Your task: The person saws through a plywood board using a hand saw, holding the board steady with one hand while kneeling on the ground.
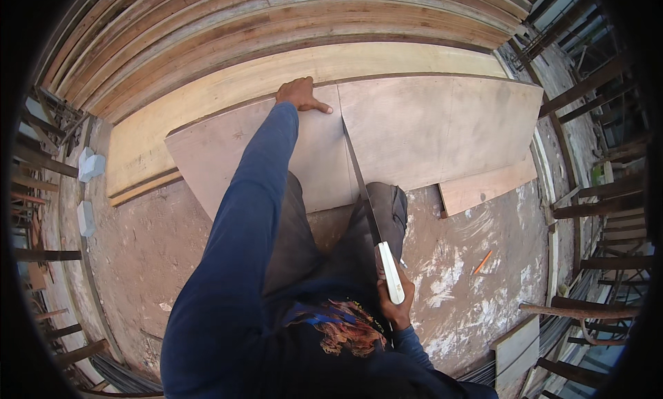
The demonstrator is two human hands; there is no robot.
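A pale plywood board [490, 119] lies across my thighs, over a yellowish board [152, 150]. My left hand [302, 95] grips its far edge, fingers at the edge and thumb on the face, just left of a thin line crossing the board. My right hand [395, 299] is closed on the white handle of a handsaw [369, 212] near my right leg. The saw's long dark blade slants up over the board, its tip at the line just right of my left thumb. Whether the teeth touch the wood I cannot tell.
Long planks [276, 19] are stacked beyond the boards. A smaller panel [487, 185] lies under the right end. An orange pencil [482, 261] is on the stained floor [449, 268], grey blocks [91, 165] sit at the left, and timber props [601, 205] line both sides.
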